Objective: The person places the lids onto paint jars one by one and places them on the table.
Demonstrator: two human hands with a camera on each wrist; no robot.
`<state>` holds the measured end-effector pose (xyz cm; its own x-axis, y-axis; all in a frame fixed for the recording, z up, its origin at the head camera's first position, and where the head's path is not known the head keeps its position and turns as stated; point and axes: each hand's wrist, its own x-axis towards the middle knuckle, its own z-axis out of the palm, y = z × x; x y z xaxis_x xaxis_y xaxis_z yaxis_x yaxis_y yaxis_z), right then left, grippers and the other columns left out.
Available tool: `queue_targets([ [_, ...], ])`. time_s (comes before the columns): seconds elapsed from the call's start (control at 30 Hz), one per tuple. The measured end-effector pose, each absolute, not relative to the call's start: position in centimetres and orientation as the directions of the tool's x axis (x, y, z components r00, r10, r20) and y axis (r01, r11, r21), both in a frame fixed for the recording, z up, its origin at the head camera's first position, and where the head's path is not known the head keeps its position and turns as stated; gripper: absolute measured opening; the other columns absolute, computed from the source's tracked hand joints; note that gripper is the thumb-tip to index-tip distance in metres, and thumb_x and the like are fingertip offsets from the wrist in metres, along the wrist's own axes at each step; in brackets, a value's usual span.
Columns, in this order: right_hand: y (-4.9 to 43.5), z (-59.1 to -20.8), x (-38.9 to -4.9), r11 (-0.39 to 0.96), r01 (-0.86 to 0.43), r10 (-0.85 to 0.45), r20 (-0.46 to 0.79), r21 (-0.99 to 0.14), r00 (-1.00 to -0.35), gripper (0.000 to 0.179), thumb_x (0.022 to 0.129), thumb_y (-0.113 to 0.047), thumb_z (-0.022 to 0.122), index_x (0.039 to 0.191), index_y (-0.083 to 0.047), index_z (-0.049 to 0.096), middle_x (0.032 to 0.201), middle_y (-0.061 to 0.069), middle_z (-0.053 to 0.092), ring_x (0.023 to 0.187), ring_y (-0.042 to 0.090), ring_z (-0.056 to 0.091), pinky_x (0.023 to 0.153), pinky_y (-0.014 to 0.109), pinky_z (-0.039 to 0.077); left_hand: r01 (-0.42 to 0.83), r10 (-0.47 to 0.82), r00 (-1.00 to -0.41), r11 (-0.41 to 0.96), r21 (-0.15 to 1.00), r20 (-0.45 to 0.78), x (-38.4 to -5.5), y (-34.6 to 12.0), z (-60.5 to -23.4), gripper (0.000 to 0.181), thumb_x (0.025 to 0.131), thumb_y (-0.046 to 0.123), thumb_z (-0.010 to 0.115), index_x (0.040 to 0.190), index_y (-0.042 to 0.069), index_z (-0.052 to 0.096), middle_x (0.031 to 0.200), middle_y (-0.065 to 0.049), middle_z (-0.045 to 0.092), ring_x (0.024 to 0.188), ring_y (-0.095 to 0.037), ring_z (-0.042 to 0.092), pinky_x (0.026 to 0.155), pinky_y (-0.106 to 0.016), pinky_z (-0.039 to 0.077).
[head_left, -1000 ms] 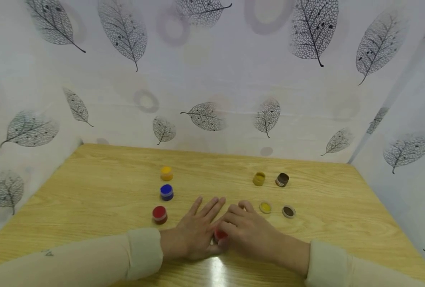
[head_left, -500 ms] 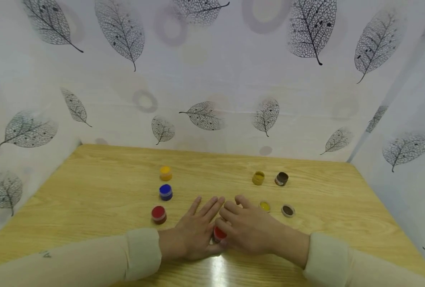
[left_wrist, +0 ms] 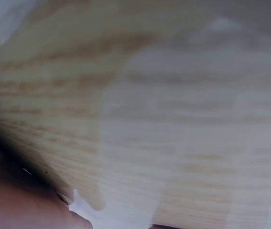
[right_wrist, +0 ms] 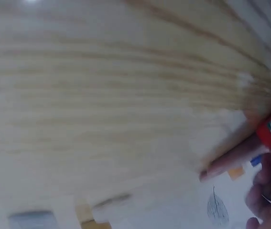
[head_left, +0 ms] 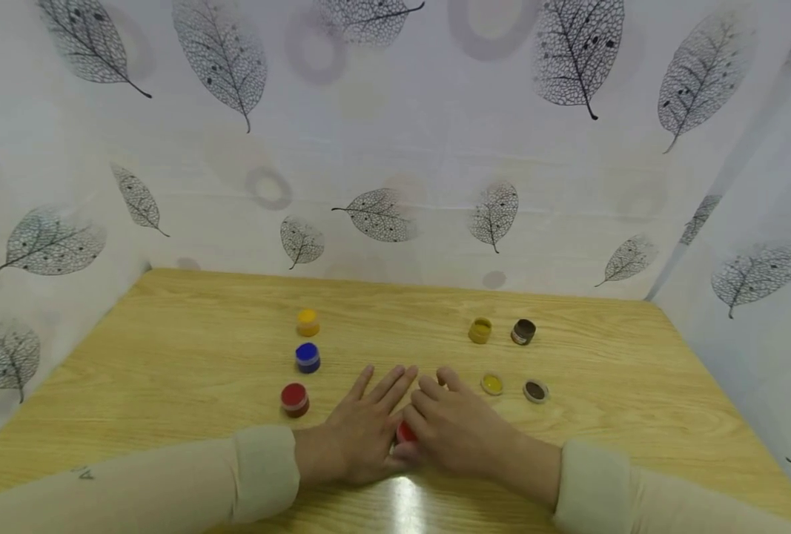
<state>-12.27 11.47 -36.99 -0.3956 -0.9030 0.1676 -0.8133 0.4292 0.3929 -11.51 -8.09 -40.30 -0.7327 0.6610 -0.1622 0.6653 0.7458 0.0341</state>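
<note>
A small red paint jar point(head_left: 405, 432) stands on the table between both hands, mostly covered by fingers. My left hand point(head_left: 358, 437) lies low beside it, long fingers stretched forward, and steadies the jar between thumb and forefinger. From the other side my right hand point(head_left: 465, 434) grips the jar's top with bent fingers. A printed label shows on the red jar point(right_wrist: 270, 133) in the right wrist view. In the left wrist view only a blurred part of the left hand point(left_wrist: 25, 205) appears at the lower left.
On the left, a red jar point(head_left: 295, 400), a blue jar point(head_left: 308, 358) and an orange jar point(head_left: 308, 323) stand lidded. At the right are an uncapped yellow jar point(head_left: 480, 331), a dark brown jar point(head_left: 523, 332), and their yellow lid point(head_left: 491, 384) and brown lid point(head_left: 536, 391), inside up.
My right hand has turned and shifted slightly over the red jar, its fingers now covering more of the top. The left hand has stayed in place.
</note>
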Motion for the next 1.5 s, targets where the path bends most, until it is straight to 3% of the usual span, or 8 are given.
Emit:
queue_targets([
  [0.2, 11.7, -34.6, -12.8, 0.429, -0.819, -0.892, 0.036, 0.382, -0.45, 0.048, 0.094, -0.066, 0.05, 0.098, -0.021, 0.067, 0.095, -0.006, 0.068, 0.095, 0.018, 0.06, 0.096, 0.046, 0.043, 0.653, 0.661, -0.737, 0.75, 0.105, -0.138, -11.4, -8.2, -40.3, 0.08, 0.098, 0.073, 0.021, 0.161, 0.025, 0.018, 0.169, -0.008, 0.003, 0.156, -0.026, 0.004, 0.123, -0.059, 0.008],
  [0.47, 12.2, -34.3, -13.2, 0.302, -0.878, -0.94, -0.037, 0.372, -0.339, 0.035, 0.096, -0.056, 0.054, 0.108, -0.024, 0.062, 0.103, -0.007, 0.065, 0.102, 0.015, 0.058, 0.099, 0.044, 0.045, 0.655, 0.67, -0.734, 0.742, 0.144, -0.114, -11.3, -8.3, -40.3, 0.079, 0.098, 0.071, 0.024, 0.16, 0.023, 0.023, 0.169, -0.009, 0.006, 0.156, -0.028, 0.006, 0.123, -0.06, 0.009],
  [0.63, 12.1, -35.0, -13.0, 0.299, -0.861, -0.944, -0.007, 0.412, -0.331, 0.03, 0.095, -0.051, 0.057, 0.103, -0.023, 0.063, 0.101, -0.008, 0.065, 0.101, 0.014, 0.058, 0.1, 0.043, 0.045, 0.661, 0.673, -0.731, 0.739, 0.128, -0.112, -11.4, -8.3, -40.5, 0.079, 0.097, 0.073, 0.022, 0.16, 0.024, 0.025, 0.169, -0.01, 0.005, 0.156, -0.027, 0.004, 0.123, -0.06, 0.008],
  [0.77, 11.7, -35.7, -12.4, 0.355, -0.841, -0.931, 0.071, 0.408, -0.358, 0.025, 0.093, -0.046, 0.06, 0.094, -0.022, 0.065, 0.087, -0.01, 0.065, 0.083, 0.013, 0.057, 0.088, 0.036, 0.044, 0.655, 0.666, -0.736, 0.746, 0.121, -0.12, -11.4, -8.2, -40.6, 0.079, 0.098, 0.072, 0.021, 0.16, 0.023, 0.025, 0.169, -0.008, 0.004, 0.156, -0.026, 0.004, 0.123, -0.06, 0.008],
  [0.9, 11.5, -36.2, -11.7, 0.419, -0.824, -0.907, 0.135, 0.381, -0.399, 0.033, 0.095, -0.05, 0.059, 0.084, -0.019, 0.063, 0.077, -0.008, 0.064, 0.072, 0.012, 0.056, 0.081, 0.034, 0.043, 0.659, 0.666, -0.734, 0.746, 0.1, -0.129, -11.3, -8.2, -40.4, 0.077, 0.099, 0.069, 0.023, 0.16, 0.022, 0.023, 0.169, -0.008, 0.005, 0.156, -0.026, 0.005, 0.123, -0.059, 0.009],
  [1.13, 11.6, -35.8, -11.7, 0.462, -0.809, -0.88, 0.069, 0.364, -0.471, 0.043, 0.094, -0.061, 0.054, 0.096, -0.02, 0.068, 0.089, -0.006, 0.069, 0.091, 0.017, 0.063, 0.096, 0.044, 0.045, 0.654, 0.663, -0.739, 0.749, 0.106, -0.122, -11.2, -8.2, -40.5, 0.079, 0.098, 0.072, 0.018, 0.161, 0.024, 0.02, 0.169, -0.009, 0.005, 0.156, -0.027, 0.006, 0.123, -0.059, 0.009],
  [1.37, 11.8, -35.2, -12.4, 0.372, -0.854, -0.92, 0.02, 0.365, -0.392, 0.023, 0.091, -0.046, 0.062, 0.103, -0.026, 0.063, 0.097, -0.01, 0.066, 0.097, 0.015, 0.054, 0.094, 0.04, 0.04, 0.644, 0.651, -0.746, 0.759, 0.098, -0.142, -11.2, -8.1, -40.3, 0.079, 0.097, 0.072, 0.024, 0.159, 0.023, 0.026, 0.169, -0.008, 0.005, 0.156, -0.025, 0.005, 0.123, -0.058, 0.009],
  [1.5, 11.4, -35.6, -12.0, 0.401, -0.835, -0.911, 0.067, 0.377, -0.407, 0.024, 0.094, -0.047, 0.059, 0.095, -0.023, 0.063, 0.088, -0.009, 0.066, 0.088, 0.014, 0.056, 0.092, 0.04, 0.042, 0.651, 0.65, -0.745, 0.758, 0.054, -0.15, -11.3, -8.1, -40.1, 0.076, 0.099, 0.069, 0.026, 0.159, 0.022, 0.028, 0.169, -0.007, 0.004, 0.156, -0.025, 0.005, 0.123, -0.058, 0.01],
])
